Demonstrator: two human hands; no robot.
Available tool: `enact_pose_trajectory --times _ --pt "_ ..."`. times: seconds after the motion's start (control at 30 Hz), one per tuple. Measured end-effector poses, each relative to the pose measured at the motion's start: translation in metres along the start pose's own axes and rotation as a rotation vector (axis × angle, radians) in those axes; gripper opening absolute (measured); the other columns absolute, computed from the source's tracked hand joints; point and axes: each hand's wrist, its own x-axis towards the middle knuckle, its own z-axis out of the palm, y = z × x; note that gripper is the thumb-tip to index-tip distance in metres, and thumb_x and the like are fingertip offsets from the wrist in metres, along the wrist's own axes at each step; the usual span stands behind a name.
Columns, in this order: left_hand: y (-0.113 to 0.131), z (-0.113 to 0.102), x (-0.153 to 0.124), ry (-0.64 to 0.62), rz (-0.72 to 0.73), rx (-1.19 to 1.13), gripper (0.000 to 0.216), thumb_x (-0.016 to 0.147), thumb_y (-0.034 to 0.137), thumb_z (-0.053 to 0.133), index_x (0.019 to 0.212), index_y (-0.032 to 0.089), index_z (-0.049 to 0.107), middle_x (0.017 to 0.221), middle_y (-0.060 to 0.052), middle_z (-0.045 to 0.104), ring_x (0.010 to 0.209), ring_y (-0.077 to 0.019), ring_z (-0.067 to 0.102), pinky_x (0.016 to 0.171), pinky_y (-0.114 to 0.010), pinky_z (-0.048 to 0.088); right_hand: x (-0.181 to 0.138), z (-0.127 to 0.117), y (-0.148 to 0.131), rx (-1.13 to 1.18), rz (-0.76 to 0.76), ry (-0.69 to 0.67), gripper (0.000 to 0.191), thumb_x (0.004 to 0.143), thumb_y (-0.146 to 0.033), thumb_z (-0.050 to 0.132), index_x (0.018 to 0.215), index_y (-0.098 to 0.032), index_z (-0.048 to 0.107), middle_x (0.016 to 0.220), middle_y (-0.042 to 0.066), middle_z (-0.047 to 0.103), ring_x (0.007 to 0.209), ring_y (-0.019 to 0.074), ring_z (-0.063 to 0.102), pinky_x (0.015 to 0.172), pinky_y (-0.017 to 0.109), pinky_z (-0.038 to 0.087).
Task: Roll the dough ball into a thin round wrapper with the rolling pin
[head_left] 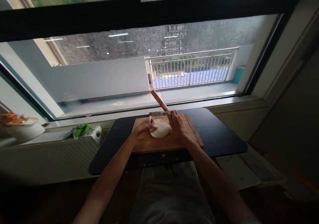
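A flat round of pale dough point(160, 129) lies on a wooden cutting board point(154, 146). My left hand point(146, 125) grips the left edge of the dough, thumb on top. My right hand point(177, 121) is closed around the near end of a thin wooden rolling pin point(159, 101), which carries a red and white label. The pin slants up and away to the left, its far end raised beyond the board. My right hand is at the right edge of the dough; whether it touches the dough I cannot tell.
The board rests on a small dark table point(219, 134) below a large window. White crumbs dot its front edge. To the left stands a white radiator point(62, 154) with a green cloth point(82, 131) on top. A white pot point(22, 128) sits at the far left.
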Motion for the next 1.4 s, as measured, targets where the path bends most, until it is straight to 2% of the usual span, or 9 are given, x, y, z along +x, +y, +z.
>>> enact_pose_trajectory --times 0.2,0.33,0.4,0.57,0.67,0.8,0.93,1.23,1.4 --pt "-0.007 -0.013 0.0 -0.091 0.097 -0.064 0.048 0.066 0.047 0.083 0.096 0.021 0.057 0.093 -0.002 0.065 0.081 -0.0177 0.06 0.069 -0.029 0.051 0.0 0.0 0.001 0.035 -0.008 0.003 0.031 0.116 -0.041 0.04 0.117 -0.02 0.062 0.113 0.008 0.07 0.088 0.02 0.066 0.069 0.03 0.036" --pt "-0.008 -0.02 0.012 -0.046 0.084 -0.051 0.04 0.066 0.043 0.08 0.093 0.02 0.06 0.094 -0.003 0.068 0.084 -0.0196 0.064 0.077 -0.032 0.054 0.002 0.004 0.007 0.051 -0.026 0.025 0.03 0.115 -0.042 0.045 0.113 -0.02 0.065 0.11 0.008 0.072 0.087 0.0194 0.067 0.069 0.028 0.036" --pt "-0.008 -0.02 0.016 0.069 0.041 -0.072 0.031 0.073 0.04 0.074 0.092 0.02 0.062 0.095 -0.006 0.071 0.086 -0.0206 0.067 0.08 -0.032 0.054 0.004 0.007 0.012 0.046 -0.045 0.029 0.03 0.114 -0.042 0.048 0.11 -0.02 0.068 0.108 0.008 0.074 0.086 0.0186 0.067 0.07 0.028 0.036" --pt "-0.004 -0.025 0.01 0.66 -0.23 -0.086 0.024 0.099 0.038 0.041 0.093 0.024 0.059 0.092 -0.008 0.075 0.086 -0.0236 0.07 0.078 -0.033 0.052 0.008 0.003 0.019 -0.029 -0.15 -0.1 0.037 0.111 -0.048 0.055 0.099 -0.021 0.078 0.098 0.007 0.078 0.079 0.0168 0.068 0.069 0.026 0.038" --pt "0.0 -0.033 0.002 0.807 -0.154 0.032 0.025 0.104 0.038 0.037 0.095 0.025 0.057 0.096 -0.008 0.074 0.094 -0.0251 0.07 0.084 -0.033 0.051 0.008 -0.005 0.016 -0.102 -0.225 -0.18 0.042 0.111 -0.052 0.053 0.099 -0.024 0.082 0.096 0.008 0.081 0.079 0.0177 0.07 0.07 0.027 0.04" --pt "0.006 -0.03 -0.003 0.584 0.07 0.291 0.017 0.099 0.033 0.052 0.086 0.024 0.058 0.095 -0.008 0.071 0.096 -0.0248 0.066 0.088 -0.033 0.05 0.007 -0.012 0.012 -0.211 -0.264 -0.223 0.056 0.115 -0.05 0.043 0.086 -0.023 0.082 0.095 0.01 0.082 0.08 0.0195 0.072 0.075 0.029 0.044" --pt "0.01 -0.012 -0.008 0.332 0.08 0.388 0.02 0.099 0.033 0.057 0.083 0.023 0.062 0.089 -0.007 0.072 0.083 -0.0221 0.065 0.077 -0.031 0.045 0.01 -0.007 0.016 -0.236 -0.258 -0.234 0.04 0.115 -0.037 0.045 0.1 -0.023 0.079 0.099 0.008 0.079 0.082 0.0177 0.07 0.074 0.027 0.045" --pt "0.012 -0.008 0.0 0.305 -0.001 0.528 0.036 0.106 0.041 0.049 0.095 0.019 0.077 0.101 -0.017 0.079 0.094 -0.0296 0.074 0.081 -0.034 0.047 0.033 0.007 0.01 -0.198 -0.163 -0.185 0.047 0.116 -0.045 0.04 0.099 -0.021 0.077 0.095 0.01 0.078 0.076 0.0181 0.069 0.069 0.029 0.041" --pt "0.008 -0.011 0.02 0.317 -0.119 0.557 0.037 0.105 0.038 0.05 0.106 0.018 0.081 0.114 -0.019 0.08 0.109 -0.0295 0.075 0.088 -0.032 0.051 0.059 0.012 0.007 -0.307 -0.183 -0.291 0.044 0.113 -0.042 0.045 0.101 -0.019 0.08 0.104 0.014 0.08 0.089 0.0204 0.073 0.071 0.028 0.039"
